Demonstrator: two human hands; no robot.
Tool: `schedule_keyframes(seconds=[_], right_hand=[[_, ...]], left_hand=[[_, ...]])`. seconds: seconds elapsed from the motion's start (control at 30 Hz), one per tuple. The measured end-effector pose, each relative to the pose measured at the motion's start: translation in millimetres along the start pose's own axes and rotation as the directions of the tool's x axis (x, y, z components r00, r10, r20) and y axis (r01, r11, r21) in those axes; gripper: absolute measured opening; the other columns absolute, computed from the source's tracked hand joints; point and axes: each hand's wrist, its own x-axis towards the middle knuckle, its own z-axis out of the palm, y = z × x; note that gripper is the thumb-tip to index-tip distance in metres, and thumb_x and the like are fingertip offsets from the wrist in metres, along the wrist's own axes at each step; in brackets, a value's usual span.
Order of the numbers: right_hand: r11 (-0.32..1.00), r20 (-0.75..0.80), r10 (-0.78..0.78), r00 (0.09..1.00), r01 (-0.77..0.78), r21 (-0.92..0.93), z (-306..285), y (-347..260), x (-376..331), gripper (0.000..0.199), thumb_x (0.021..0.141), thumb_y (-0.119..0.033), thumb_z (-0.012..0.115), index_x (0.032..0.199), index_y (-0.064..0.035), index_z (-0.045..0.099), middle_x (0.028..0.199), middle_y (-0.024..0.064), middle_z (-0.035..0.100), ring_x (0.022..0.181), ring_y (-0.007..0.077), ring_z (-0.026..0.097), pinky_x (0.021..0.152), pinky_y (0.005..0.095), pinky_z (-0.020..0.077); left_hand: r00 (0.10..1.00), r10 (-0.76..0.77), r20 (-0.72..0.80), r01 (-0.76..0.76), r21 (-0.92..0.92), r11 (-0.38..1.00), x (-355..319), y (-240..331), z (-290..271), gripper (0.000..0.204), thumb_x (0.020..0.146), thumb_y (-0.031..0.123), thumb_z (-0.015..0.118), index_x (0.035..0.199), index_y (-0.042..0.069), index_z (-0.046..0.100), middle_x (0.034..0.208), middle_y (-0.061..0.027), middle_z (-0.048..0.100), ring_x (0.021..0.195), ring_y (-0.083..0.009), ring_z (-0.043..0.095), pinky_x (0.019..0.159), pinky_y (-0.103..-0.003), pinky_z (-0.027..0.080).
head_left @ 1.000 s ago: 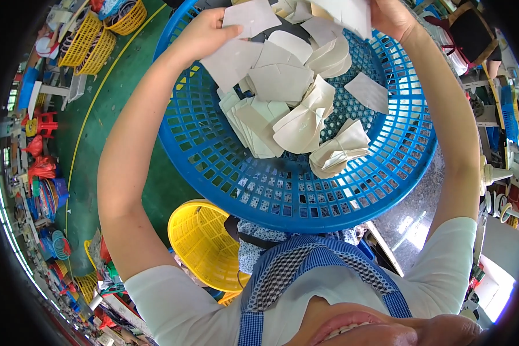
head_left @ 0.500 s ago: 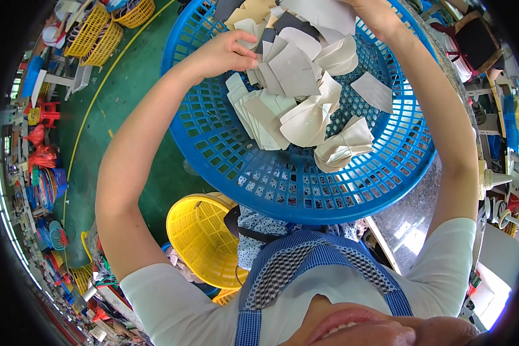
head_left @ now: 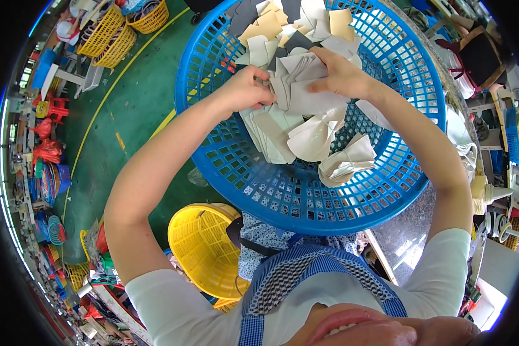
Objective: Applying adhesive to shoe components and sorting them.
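A big round blue plastic basket [head_left: 305, 222] holds several loose piles of flat cut pieces, like leather or synthetic sheet. My right hand [head_left: 346, 76] grips light grey cut pieces [head_left: 314, 101] near the middle of the heap, thumb spread across their face. Close by on the left, my left hand [head_left: 247, 91] has its fingers curled at the edge of the same pile; its fingertips are partly hidden. Below them lie a fanned white stack [head_left: 271, 135], a rounded cream stack [head_left: 308, 138] and a tied-looking cream bundle [head_left: 346, 161].
Black pieces [head_left: 247, 20] and tan pieces [head_left: 265, 26] lie at the basket's far side. A yellow basket [head_left: 199, 254] stands below on the left, by the green floor [head_left: 138, 115]. A speckled stone-like surface [head_left: 401, 230] is at the right, with a white-nozzled bottle [head_left: 487, 194] beyond.
My right hand has come from the far rim down onto the middle pile with light grey pieces. My left hand has shifted nearer and right, to the pile's edge. The view has moved slightly.
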Motion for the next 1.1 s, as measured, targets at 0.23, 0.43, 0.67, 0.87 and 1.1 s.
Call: schedule_keyframes(seconds=[0.23,0.43,0.67,0.87,1.1], right_hand=[[0.982,0.306,0.132,0.943,-0.166,0.088,-3.5,-18.6,-10.5,0.058,0.075,-0.011,0.075,0.128,-0.0026,0.052,0.117,0.0117,0.062,0.106,0.0208,0.061,0.095,0.0316,0.0472],[0.986,0.150,-0.038,0.988,0.013,0.164,-8.7,-46.6,-66.7,0.057,0.082,0.002,0.068,0.132,-0.0078,0.044,0.116,0.0090,0.060,0.109,0.0185,0.060,0.097,0.0319,0.0481],[0.948,-0.144,-0.214,0.966,0.241,0.208,-48.4,-53.6,-30.8,0.040,0.085,-0.017,0.073,0.119,-0.0047,0.057,0.109,0.0081,0.066,0.101,0.0205,0.064,0.090,0.0349,0.0528],[0.797,-0.316,-0.028,0.948,-0.169,-0.579,-49.1,3.6,-0.5,0.036,0.086,-0.024,0.069,0.115,-0.0061,0.058,0.108,0.0095,0.065,0.098,0.0243,0.066,0.087,0.0359,0.0541],[0.875,-0.499,-0.101,0.861,-0.162,-0.457,-109.4,64.5,18.3,0.027,0.087,-0.026,0.060,0.105,-0.0085,0.070,0.086,0.0103,0.071,0.079,0.0250,0.068,0.073,0.0362,0.0546]], left_hand=[[0.992,0.120,-0.034,-0.111,0.196,0.974,1.7,-7.4,-8.0,0.067,0.079,0.016,0.077,0.135,0.003,0.043,0.118,-0.0132,0.062,0.105,-0.0202,0.061,0.091,-0.034,0.051],[0.876,0.438,0.203,-0.450,0.014,0.893,-22.3,5.0,-8.5,0.095,0.071,0.030,0.088,0.145,0.005,0.035,0.143,-0.0207,0.044,0.129,-0.0276,0.047,0.105,-0.038,0.042],[0.916,0.363,-0.170,-0.390,-0.161,0.907,-54.8,21.4,3.8,0.045,0.082,0.019,0.079,0.119,0.000,0.063,0.109,-0.0087,0.070,0.098,-0.0166,0.067,0.089,-0.032,0.053],[0.909,0.177,-0.378,-0.332,-0.396,0.856,-51.4,9.1,-35.3,0.055,0.079,0.018,0.080,0.125,-0.004,0.057,0.116,-0.0144,0.067,0.103,-0.0220,0.067,0.093,-0.034,0.051],[0.965,0.121,-0.233,-0.210,-0.408,0.889,-43.5,27.8,-19.3,0.053,0.080,0.015,0.078,0.125,-0.004,0.058,0.119,-0.0151,0.067,0.107,-0.0218,0.065,0.095,-0.035,0.050]])
